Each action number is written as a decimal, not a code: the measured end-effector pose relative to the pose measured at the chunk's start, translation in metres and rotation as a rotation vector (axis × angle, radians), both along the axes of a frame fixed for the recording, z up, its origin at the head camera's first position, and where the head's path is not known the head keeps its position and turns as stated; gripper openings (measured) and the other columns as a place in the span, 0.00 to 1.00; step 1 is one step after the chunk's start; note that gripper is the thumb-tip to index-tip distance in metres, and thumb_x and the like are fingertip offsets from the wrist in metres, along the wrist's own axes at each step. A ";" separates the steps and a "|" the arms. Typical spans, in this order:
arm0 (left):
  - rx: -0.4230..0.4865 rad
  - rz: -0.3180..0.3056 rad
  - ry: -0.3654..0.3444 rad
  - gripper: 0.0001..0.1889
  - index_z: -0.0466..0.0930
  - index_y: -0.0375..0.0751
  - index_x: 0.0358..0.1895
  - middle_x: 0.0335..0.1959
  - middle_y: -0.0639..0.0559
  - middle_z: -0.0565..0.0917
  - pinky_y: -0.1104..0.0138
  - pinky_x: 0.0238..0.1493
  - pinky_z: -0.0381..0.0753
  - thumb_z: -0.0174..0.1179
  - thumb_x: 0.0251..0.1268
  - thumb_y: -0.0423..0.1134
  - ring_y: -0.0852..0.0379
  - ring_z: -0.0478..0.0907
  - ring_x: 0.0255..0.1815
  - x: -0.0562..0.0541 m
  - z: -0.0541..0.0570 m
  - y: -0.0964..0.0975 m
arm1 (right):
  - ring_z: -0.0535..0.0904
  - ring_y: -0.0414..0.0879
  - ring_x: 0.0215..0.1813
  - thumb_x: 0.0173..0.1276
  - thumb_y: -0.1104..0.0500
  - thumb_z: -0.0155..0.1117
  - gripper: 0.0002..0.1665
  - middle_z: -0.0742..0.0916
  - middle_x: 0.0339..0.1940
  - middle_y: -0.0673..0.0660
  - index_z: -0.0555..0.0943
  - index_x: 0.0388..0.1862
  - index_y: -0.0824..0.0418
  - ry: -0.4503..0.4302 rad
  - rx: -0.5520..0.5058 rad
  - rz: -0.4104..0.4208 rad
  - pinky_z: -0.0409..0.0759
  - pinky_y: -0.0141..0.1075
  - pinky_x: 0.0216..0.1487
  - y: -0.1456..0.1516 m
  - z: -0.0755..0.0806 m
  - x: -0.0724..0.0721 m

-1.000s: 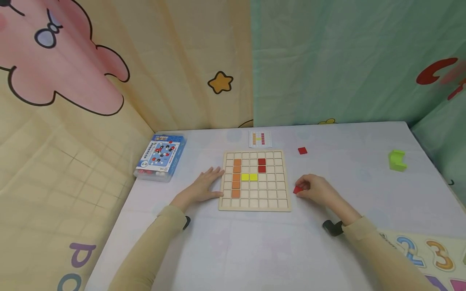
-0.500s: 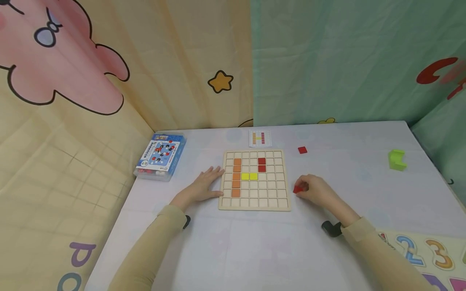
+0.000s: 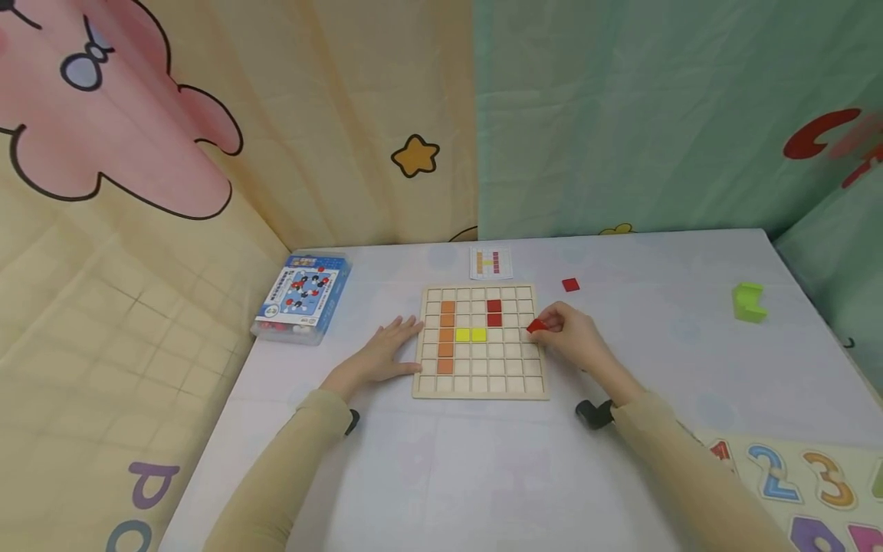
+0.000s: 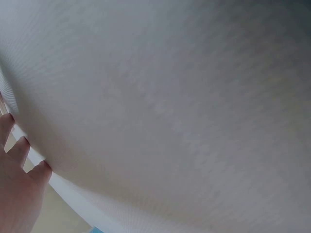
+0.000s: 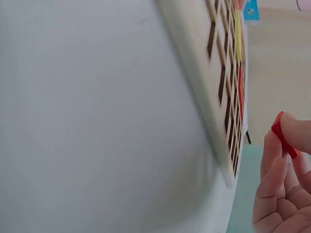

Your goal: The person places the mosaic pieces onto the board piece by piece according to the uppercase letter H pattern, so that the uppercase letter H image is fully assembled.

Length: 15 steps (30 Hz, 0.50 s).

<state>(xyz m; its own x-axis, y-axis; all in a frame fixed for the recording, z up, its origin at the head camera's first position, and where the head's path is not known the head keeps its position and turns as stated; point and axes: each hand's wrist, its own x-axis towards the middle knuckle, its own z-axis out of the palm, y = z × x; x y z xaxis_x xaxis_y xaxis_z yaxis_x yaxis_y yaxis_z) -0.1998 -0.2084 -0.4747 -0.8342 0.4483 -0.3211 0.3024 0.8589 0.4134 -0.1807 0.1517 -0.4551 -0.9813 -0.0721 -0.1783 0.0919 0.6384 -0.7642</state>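
Note:
A wooden grid board [image 3: 483, 387] lies on the table, with a column of orange tiles [image 3: 447, 335], two yellow tiles [image 3: 471, 335] and two red tiles [image 3: 494, 313] in its squares. My left hand [image 3: 378, 356] rests flat at the board's left edge, fingers spread, thumb and fingertips touching it. Over the board's right edge, my right hand [image 3: 571, 334] pinches a red square tile [image 3: 536, 326] between thumb and fingers. In the right wrist view this red tile [image 5: 284, 135] is tilted and held above the board. Another red tile [image 3: 570, 284] lies on the table beyond the right hand.
A small pattern card [image 3: 491, 263] lies behind the board. At the left stands a clear-and-blue box [image 3: 302, 299]. A light green block [image 3: 749, 302] sits far right, and a number board [image 3: 779, 471] lies at the front right, partly behind the right sleeve.
My right hand has lifted the red tile from the table beside the board and carried it left and away from me, over the board's right edge. The left hand stays in place.

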 end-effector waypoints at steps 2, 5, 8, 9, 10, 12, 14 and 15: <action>0.002 0.000 0.003 0.47 0.50 0.50 0.79 0.82 0.48 0.47 0.45 0.80 0.38 0.65 0.62 0.57 0.43 0.37 0.83 0.001 0.001 0.000 | 0.79 0.53 0.46 0.65 0.55 0.70 0.18 0.84 0.47 0.62 0.76 0.48 0.62 -0.014 -0.023 -0.004 0.82 0.38 0.48 -0.010 0.002 -0.006; 0.002 0.006 0.002 0.47 0.50 0.50 0.79 0.82 0.48 0.47 0.45 0.80 0.38 0.65 0.62 0.57 0.44 0.37 0.83 0.001 0.002 0.000 | 0.79 0.53 0.47 0.65 0.55 0.70 0.18 0.85 0.47 0.61 0.77 0.49 0.61 -0.032 -0.035 0.010 0.83 0.39 0.49 -0.024 0.004 -0.014; -0.001 0.009 0.001 0.47 0.50 0.50 0.79 0.82 0.49 0.47 0.46 0.80 0.38 0.65 0.62 0.57 0.44 0.36 0.83 0.001 0.001 0.000 | 0.78 0.52 0.47 0.65 0.55 0.70 0.17 0.85 0.47 0.60 0.79 0.49 0.60 -0.040 -0.029 0.043 0.83 0.36 0.47 -0.035 0.003 -0.021; 0.000 0.012 -0.002 0.47 0.50 0.51 0.79 0.82 0.49 0.47 0.46 0.80 0.37 0.65 0.62 0.57 0.44 0.36 0.83 0.001 0.001 0.000 | 0.78 0.52 0.46 0.65 0.56 0.70 0.16 0.85 0.47 0.60 0.80 0.48 0.60 -0.039 -0.024 0.060 0.82 0.36 0.45 -0.038 0.002 -0.022; -0.001 0.014 -0.004 0.47 0.50 0.51 0.79 0.82 0.50 0.47 0.46 0.81 0.37 0.65 0.62 0.57 0.45 0.36 0.83 0.001 0.001 0.000 | 0.78 0.52 0.47 0.65 0.56 0.70 0.15 0.84 0.46 0.59 0.80 0.48 0.60 -0.039 -0.021 0.075 0.81 0.36 0.45 -0.041 0.001 -0.024; 0.000 0.013 -0.002 0.47 0.50 0.51 0.79 0.82 0.50 0.47 0.46 0.81 0.37 0.65 0.62 0.57 0.45 0.36 0.83 0.001 0.000 0.001 | 0.77 0.51 0.46 0.66 0.56 0.69 0.13 0.84 0.45 0.59 0.81 0.47 0.60 -0.041 -0.013 0.104 0.80 0.35 0.43 -0.045 -0.002 -0.026; 0.001 0.014 -0.003 0.47 0.50 0.51 0.79 0.82 0.50 0.47 0.46 0.81 0.37 0.65 0.62 0.57 0.45 0.36 0.83 0.001 0.000 0.001 | 0.77 0.50 0.44 0.66 0.57 0.68 0.11 0.84 0.43 0.58 0.82 0.45 0.60 -0.034 0.003 0.133 0.78 0.34 0.43 -0.048 -0.005 -0.028; 0.000 0.014 -0.003 0.47 0.50 0.51 0.79 0.82 0.50 0.47 0.46 0.81 0.37 0.65 0.61 0.57 0.45 0.36 0.83 0.000 0.000 0.001 | 0.77 0.50 0.43 0.66 0.58 0.68 0.10 0.84 0.41 0.57 0.83 0.44 0.60 -0.030 0.012 0.145 0.78 0.34 0.43 -0.049 -0.006 -0.028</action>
<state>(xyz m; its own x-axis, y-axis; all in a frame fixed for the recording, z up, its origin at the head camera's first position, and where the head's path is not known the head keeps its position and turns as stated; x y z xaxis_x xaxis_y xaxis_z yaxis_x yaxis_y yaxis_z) -0.1996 -0.2074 -0.4749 -0.8394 0.4366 -0.3238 0.2893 0.8631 0.4140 -0.2091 0.1032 -0.4608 -0.9551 -0.2103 -0.2087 0.0206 0.6556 -0.7548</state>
